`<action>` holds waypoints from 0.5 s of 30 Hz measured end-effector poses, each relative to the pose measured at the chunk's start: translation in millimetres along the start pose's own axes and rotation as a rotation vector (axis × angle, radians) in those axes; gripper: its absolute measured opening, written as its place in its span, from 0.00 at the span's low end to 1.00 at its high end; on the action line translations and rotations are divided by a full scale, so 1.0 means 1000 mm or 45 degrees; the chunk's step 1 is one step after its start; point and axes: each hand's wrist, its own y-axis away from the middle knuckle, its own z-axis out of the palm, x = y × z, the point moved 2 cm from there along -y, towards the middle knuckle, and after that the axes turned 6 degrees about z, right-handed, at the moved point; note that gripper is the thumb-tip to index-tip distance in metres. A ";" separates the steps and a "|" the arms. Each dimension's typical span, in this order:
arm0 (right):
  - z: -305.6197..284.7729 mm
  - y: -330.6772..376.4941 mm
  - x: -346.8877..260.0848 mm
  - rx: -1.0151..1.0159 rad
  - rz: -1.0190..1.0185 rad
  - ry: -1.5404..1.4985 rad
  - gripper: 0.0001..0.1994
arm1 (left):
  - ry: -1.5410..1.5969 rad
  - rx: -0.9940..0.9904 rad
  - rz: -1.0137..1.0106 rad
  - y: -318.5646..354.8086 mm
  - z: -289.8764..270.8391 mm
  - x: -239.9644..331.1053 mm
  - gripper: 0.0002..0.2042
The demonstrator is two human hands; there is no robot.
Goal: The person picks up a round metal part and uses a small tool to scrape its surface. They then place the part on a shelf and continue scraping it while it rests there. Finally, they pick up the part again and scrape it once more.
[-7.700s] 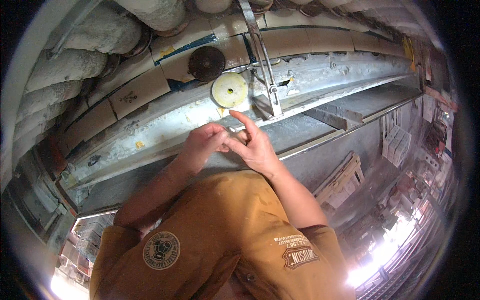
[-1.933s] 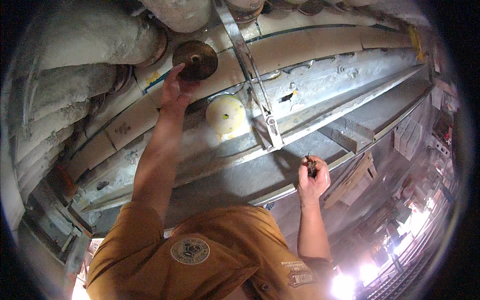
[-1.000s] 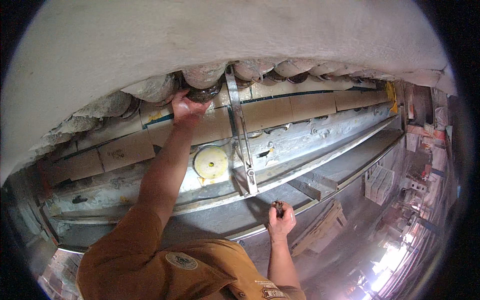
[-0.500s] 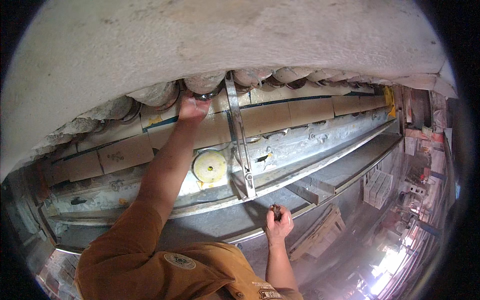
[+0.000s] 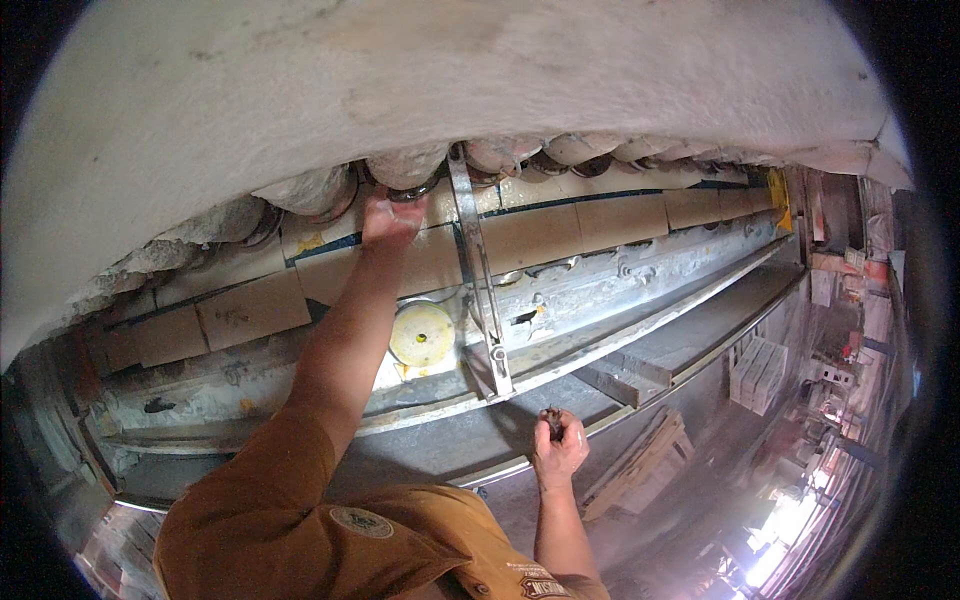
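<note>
Barely anything has shifted since half a second ago: the left hand (image 5: 392,218) stays raised to the dark round disc (image 5: 410,188) at upper centre of the frame, and the right hand (image 5: 560,447) remains low at lower centre; the view has only drifted a little. Left fingers press flat against the disc's underside, though the disc is mostly hidden beneath the pale rough plaster-like overhang (image 5: 450,90) filling the top of the frame; whether they grip its rim cannot be told. Right fingers are curled shut on a small dark object (image 5: 553,422), too small to make out. Between the hands a round cream-yellow disc (image 5: 422,334) sits on the grey dusty metal beam (image 5: 600,290), just left of a slanting metal strap (image 5: 478,270); tan rectangular cardboard panels (image 5: 590,222) line the band above; a yellow patch (image 5: 777,188) shows at upper right; stacked pale blocks (image 5: 758,372) at right are blurred.
</note>
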 end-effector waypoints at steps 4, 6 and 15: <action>-0.001 0.001 0.004 -0.020 0.045 0.013 0.09 | -0.008 0.201 0.000 0.006 0.011 0.000 0.20; -0.002 -0.001 -0.002 -0.036 0.097 0.011 0.09 | -0.104 0.259 -0.096 0.013 0.015 0.004 0.19; 0.099 -0.045 -0.115 -0.606 0.441 -1.138 0.12 | -0.678 0.274 0.017 0.007 0.003 0.012 0.20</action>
